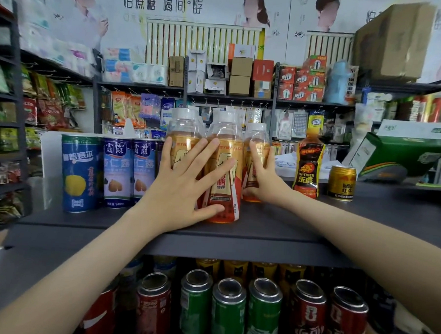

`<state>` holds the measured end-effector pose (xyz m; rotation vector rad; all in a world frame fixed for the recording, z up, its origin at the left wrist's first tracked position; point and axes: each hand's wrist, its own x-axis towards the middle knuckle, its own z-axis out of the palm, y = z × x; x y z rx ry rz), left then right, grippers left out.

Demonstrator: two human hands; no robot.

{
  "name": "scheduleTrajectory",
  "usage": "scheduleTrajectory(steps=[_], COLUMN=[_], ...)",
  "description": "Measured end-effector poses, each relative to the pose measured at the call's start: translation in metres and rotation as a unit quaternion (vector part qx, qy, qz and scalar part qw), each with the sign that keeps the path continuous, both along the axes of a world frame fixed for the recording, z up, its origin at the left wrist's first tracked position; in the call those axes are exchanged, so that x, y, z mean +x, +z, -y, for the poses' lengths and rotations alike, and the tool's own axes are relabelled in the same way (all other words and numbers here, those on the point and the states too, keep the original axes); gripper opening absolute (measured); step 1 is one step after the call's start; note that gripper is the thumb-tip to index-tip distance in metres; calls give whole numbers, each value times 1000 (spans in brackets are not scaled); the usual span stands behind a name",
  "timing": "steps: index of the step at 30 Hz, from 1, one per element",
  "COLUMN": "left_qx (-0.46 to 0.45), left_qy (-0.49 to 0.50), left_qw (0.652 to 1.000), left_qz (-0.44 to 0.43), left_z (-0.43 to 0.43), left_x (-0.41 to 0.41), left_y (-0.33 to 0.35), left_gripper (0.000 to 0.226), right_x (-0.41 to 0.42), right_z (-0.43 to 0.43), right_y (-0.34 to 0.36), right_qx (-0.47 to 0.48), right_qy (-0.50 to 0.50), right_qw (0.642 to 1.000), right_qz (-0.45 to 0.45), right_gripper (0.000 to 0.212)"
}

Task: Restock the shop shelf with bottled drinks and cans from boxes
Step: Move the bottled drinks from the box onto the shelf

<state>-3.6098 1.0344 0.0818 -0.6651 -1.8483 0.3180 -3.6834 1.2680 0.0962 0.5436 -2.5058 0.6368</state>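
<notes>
Three clear bottles of orange drink with gold and red labels stand in a group on the dark top shelf [275, 228]. My left hand [185, 188] lies flat with spread, straight fingers against the front of the left bottle [182, 134] and the middle bottle [224, 192]. My right hand [261, 176] presses straight fingers against the side of the right bottle [257, 135]. Neither hand grips a bottle.
Three tall blue cans [80, 172] stand left of the bottles. A black Hi-Tiger bottle [308, 169] and a gold can [341, 183] stand to the right. Red and green cans [228, 312] fill the shelf below. A green carton [404, 156] sits far right.
</notes>
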Motion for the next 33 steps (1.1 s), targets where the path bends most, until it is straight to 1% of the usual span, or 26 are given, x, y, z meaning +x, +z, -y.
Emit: scheduleTrajectory(steps=[2,5,8,10,13,15,17,19,21,24,27,29,31,33], left_qx=[2,4,12,27,73,117,174,231,278,338,369,381,397,405], left_qy=[-4,-2,18,29,15,-8,-39,-52,-48,-19,51,119,184,241], left_qw=[1000,1000,999,997,991,984,971,953,937,910,881,852,816,783], left_qz=[5,14,36,63,111,136,162,188,204,237,290,337,377,405], left_z=[0,0,-3,-6,-10,-13,-14,-16,-16,-7,15,38,63,91], left_x=[0,2,10,21,44,61,85,113,145,191,235,267,299,331], left_y=[0,-1,-1,-3,-12,-24,-38,-55,-75,-117,-171,-208,-241,-268], left_gripper=[77,77,77,74,69,63,58,55,50,44,44,48,49,51], right_x=[0,1,12,28,62,89,118,152,188,238,271,285,299,314], right_z=[0,-1,0,0,2,3,4,7,16,41,79,111,146,181], right_y=[0,-1,-3,-4,-3,-3,-5,-16,-36,-83,-139,-177,-213,-244], right_qx=[2,11,12,3,-13,-28,-49,-68,-73,-73,-74,-62,-35,-5], right_qy=[-9,-49,-76,-76,-70,-69,-55,-20,34,122,192,227,251,280], right_qw=[1000,999,997,997,996,994,990,986,984,983,978,972,964,951], right_qz=[-1,-3,-8,-12,-50,-81,-118,-150,-158,-114,-36,22,86,128], right_gripper=[122,124,116,104,74,55,40,32,30,32,31,33,35,37])
